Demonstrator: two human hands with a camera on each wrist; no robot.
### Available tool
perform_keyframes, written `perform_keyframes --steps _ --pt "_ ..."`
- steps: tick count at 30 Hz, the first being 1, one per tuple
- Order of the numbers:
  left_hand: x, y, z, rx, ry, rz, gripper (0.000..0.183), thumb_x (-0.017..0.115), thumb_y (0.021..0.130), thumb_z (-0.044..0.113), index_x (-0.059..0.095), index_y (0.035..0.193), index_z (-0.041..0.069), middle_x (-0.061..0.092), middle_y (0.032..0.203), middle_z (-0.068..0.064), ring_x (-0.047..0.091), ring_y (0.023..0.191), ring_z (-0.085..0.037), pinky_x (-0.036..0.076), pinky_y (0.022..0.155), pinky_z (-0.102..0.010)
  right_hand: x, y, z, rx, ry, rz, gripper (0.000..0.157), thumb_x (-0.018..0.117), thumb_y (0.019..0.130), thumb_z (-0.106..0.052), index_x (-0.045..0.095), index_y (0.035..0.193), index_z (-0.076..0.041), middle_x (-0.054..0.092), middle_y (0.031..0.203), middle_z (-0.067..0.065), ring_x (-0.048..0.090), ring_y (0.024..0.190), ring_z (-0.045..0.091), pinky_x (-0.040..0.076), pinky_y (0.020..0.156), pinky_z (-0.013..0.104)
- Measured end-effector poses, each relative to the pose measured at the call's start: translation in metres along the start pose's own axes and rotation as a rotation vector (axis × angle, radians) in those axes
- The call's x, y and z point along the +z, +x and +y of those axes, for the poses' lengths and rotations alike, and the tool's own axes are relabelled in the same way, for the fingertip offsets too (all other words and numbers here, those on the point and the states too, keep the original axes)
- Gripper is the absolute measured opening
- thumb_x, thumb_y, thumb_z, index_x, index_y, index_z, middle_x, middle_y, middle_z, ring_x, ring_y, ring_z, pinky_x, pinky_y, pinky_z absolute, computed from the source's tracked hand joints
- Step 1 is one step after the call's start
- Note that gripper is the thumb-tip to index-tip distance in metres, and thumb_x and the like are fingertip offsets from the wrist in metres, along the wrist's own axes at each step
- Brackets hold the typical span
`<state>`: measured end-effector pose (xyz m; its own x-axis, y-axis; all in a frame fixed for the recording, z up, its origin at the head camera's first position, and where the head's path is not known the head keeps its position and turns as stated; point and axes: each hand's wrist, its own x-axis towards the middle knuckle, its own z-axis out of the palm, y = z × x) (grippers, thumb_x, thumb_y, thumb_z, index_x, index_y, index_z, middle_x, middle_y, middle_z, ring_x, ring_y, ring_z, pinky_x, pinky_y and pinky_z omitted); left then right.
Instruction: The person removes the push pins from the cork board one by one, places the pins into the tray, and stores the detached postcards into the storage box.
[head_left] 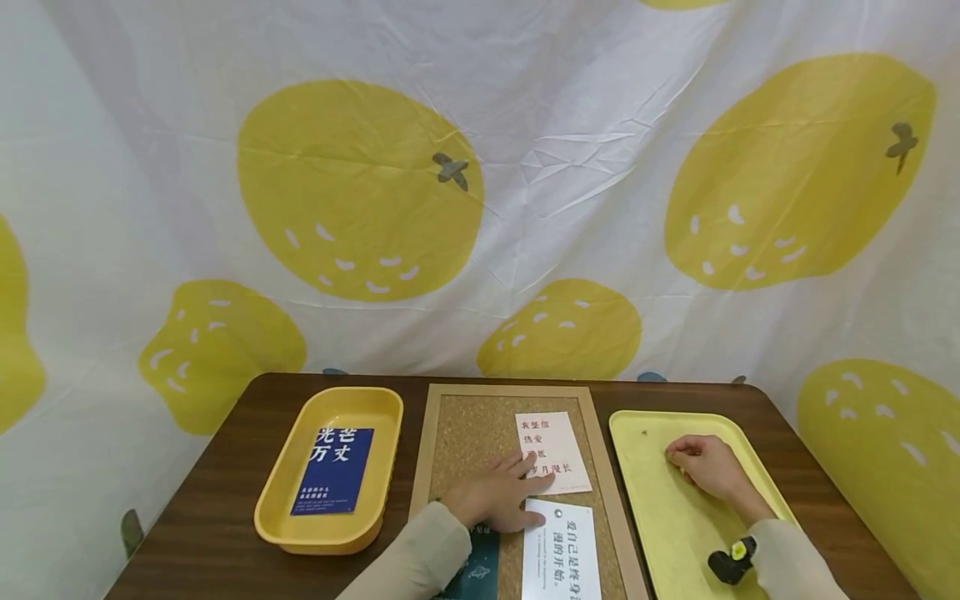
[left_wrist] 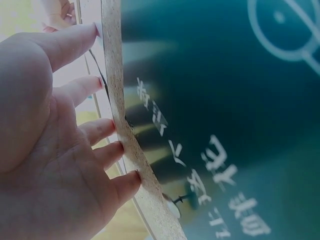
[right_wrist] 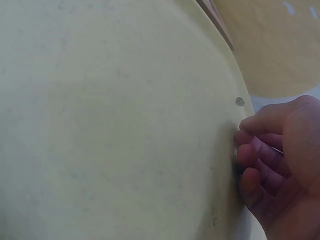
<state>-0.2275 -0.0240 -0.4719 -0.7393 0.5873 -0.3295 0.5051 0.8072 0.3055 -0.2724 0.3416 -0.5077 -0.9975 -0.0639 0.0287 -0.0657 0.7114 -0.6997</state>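
My left hand (head_left: 504, 496) rests palm down with spread fingers over the corkboard (head_left: 474, 425). Its fingers lie across the lower left of a pinkish-white card (head_left: 551, 442) with red writing, and the thumb reaches the top of a white card (head_left: 558, 550). A dark green card (head_left: 480, 571) shows partly below that wrist. A thumbtack (left_wrist: 172, 206) shows near the green card's edge. Low over the yellow tray (head_left: 641, 500), my right hand (head_left: 705, 465) has curled fingers, thumb and index tips together; I cannot tell whether something small is between them.
A small tack-like object (head_left: 644, 432) lies near the tray's far left corner. At left stands a deep yellow bin (head_left: 277, 517) with a blue card (head_left: 333, 475) in it. The dark wooden table (head_left: 217, 500) ends at a lemon-print curtain (head_left: 420, 342).
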Motion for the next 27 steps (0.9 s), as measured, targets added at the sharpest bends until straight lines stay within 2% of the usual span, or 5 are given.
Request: perform_keyframes --steps 15,27 --pt "0.0017 0.0011 -0.0010 0.002 -0.017 0.013 0.063 0.055 0.097 0.051 0.030 0.154 0.041 0.017 0.166 0.001 0.012 0.153 -0.021 0.016 0.123 -0.045 0.0022 -0.0018 0.0000 -0.019 -0.045 0.036 0.012 0.063 0.095 -0.007 0.072 0.097 0.001 0.068 0.080 0.006 0.054 0.059 0.009 0.046 0.052 0.024" --pt "0.0008 -0.0002 0.0001 0.009 -0.008 0.007 0.063 0.055 0.097 0.051 0.030 0.155 0.039 0.018 0.166 0.001 0.012 0.153 -0.020 0.015 0.123 -0.043 0.0034 -0.0030 -0.0004 -0.015 -0.040 0.037 0.013 0.063 0.095 -0.008 0.072 0.098 0.001 0.069 0.081 0.006 0.053 0.060 0.009 0.046 0.053 0.024"
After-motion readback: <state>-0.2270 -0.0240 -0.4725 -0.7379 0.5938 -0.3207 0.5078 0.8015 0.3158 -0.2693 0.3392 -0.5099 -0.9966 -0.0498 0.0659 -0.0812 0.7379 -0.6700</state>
